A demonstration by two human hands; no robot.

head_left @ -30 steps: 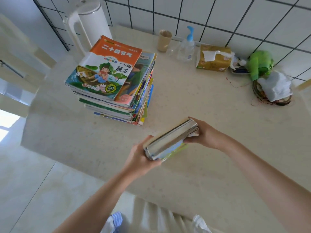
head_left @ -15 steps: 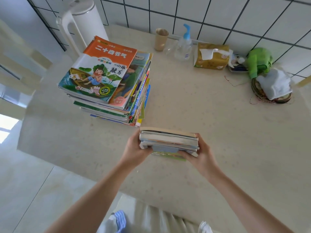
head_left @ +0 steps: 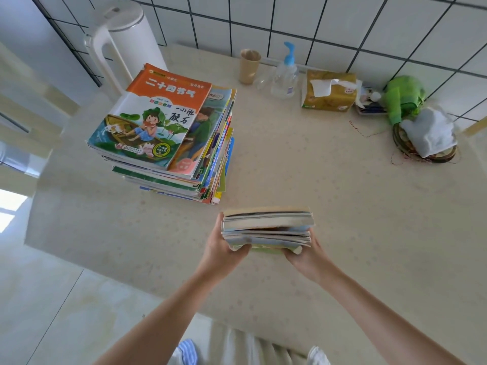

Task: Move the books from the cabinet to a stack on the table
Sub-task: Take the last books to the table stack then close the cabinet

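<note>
Both hands hold a bundle of books (head_left: pixel 267 227) level above the near tabletop (head_left: pixel 342 206). The left hand (head_left: pixel 224 248) has its grip clenched on the bundle's left end, and the right hand (head_left: pixel 307 255) grasps its right end from below. The stack (head_left: pixel 163 133) sits at far left, just beyond the bundle, in front of a white kettle (head_left: pixel 121 46).

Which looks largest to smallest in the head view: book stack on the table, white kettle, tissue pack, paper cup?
1. Book stack
2. White kettle, though it stands farther back, so the gap is unsure
3. Tissue pack
4. Paper cup
</note>
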